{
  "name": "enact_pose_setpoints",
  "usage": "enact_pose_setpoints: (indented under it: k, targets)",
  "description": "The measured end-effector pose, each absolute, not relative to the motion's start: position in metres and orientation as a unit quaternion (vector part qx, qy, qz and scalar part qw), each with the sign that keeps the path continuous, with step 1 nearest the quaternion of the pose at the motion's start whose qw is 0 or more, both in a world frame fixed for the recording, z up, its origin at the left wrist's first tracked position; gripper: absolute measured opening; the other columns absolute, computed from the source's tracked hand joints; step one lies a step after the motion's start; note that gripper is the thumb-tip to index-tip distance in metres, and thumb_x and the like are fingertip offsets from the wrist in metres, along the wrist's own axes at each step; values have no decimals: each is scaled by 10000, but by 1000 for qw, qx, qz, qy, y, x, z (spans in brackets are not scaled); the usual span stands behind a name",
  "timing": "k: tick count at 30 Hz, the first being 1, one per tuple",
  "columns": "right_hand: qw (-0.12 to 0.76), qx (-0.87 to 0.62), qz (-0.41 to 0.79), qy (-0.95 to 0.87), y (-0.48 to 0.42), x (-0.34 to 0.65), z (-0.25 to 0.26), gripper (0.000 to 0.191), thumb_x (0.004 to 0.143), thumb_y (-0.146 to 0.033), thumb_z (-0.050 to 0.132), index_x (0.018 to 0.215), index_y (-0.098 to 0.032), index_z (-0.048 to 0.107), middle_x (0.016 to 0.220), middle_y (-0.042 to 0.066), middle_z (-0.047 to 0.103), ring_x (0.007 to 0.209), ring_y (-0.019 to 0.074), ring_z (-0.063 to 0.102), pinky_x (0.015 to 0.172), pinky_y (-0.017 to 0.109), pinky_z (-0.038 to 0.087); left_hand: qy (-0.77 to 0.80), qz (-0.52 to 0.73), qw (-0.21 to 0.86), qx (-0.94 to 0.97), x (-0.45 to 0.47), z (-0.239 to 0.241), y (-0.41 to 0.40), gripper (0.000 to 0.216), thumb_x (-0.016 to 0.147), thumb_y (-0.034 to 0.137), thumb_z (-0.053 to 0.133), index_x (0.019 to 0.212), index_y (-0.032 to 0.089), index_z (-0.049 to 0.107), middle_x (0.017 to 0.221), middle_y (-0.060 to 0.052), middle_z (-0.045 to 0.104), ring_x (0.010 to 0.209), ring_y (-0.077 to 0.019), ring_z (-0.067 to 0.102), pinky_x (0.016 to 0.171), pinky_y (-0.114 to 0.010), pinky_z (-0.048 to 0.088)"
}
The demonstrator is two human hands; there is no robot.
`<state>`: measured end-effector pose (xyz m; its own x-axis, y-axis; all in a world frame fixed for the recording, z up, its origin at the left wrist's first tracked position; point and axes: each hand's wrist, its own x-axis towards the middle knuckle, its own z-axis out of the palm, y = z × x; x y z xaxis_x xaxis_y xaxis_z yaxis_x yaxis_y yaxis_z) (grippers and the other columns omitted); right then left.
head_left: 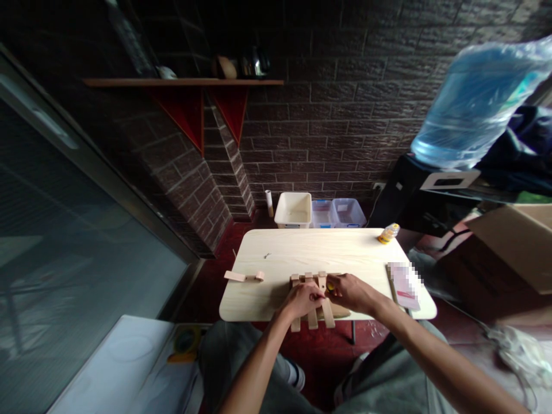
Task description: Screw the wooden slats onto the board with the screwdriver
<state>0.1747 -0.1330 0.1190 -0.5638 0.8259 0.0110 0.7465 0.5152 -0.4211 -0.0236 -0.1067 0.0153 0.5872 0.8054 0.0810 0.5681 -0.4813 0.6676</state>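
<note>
Several pale wooden strips [328, 315] lie side by side at the table's near edge, their lower ends sticking out past it. Under them is a brownish flat piece [340, 311], partly covered. My left hand [301, 298] rests over the strips with its fingers pinched together; what they hold, if anything, is too small to name. My right hand [350, 292] is closed around a small yellow thing [330, 286], beside the rightmost strip. Most of that yellow thing is hidden by the fingers. The fingertips of both hands are close together.
On the light table [319, 244] are a wooden piece [235, 276] at left, a small dark metal item [267, 255], a yellow-capped bottle [388, 233] and a blurred-out sheet [404, 286]. Plastic bins [293, 222] stand behind. A water dispenser [399, 187] and cardboard box [509, 253] are at right.
</note>
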Motion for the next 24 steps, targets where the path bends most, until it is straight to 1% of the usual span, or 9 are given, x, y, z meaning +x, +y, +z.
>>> enact_pose_setpoints:
  k: [4,9,11,16,18,20,24]
  targets:
    - [80,-464,169,-866,-131,172,120,102,819,-178,606,921,-184,602,822,31,685,680,140,626,573,229,370,422,192,306,831,-22,11,-106,116,792,238,655,823,189,756,811,-5,689,689,-111,594,637,-202,407]
    - [58,-485,140,-861,-130,171,114,104,828,-210,619,925,-172,615,804,51,707,675,162,658,547,236,358,419,200,302,833,-21,7,-105,105,780,229,653,802,197,750,820,1,687,712,-112,601,643,-201,396]
    - [52,-490,130,-860,-130,170,113,120,857,-254,613,942,-170,623,801,62,716,679,175,671,547,241,366,420,197,298,834,-22,8,-105,100,778,235,654,789,194,744,811,1,681,703,-112,590,638,-203,388]
    - [20,-521,97,-848,-131,167,119,236,914,-406,578,947,-181,641,800,88,728,708,218,693,573,258,404,434,192,280,835,-21,11,-106,97,771,246,658,770,178,727,766,2,660,673,-112,565,617,-207,362]
    - [8,-524,90,-847,-132,166,123,230,913,-403,580,957,-188,645,821,89,733,725,223,696,593,259,418,434,193,280,834,-21,12,-106,93,766,253,667,764,180,723,750,10,654,661,-108,556,611,-207,356]
    - [2,-509,91,-856,-133,165,127,204,901,-365,597,1016,-201,639,863,79,738,749,219,698,610,254,429,426,198,280,837,-20,12,-106,80,762,247,672,747,184,718,738,18,648,659,-105,552,611,-206,353]
    - [-2,-474,89,-876,-132,165,130,265,898,-314,603,1146,-220,612,945,80,737,832,217,697,675,253,461,413,206,278,842,-18,12,-106,82,756,212,671,688,176,699,703,17,635,666,-109,549,629,-209,360]
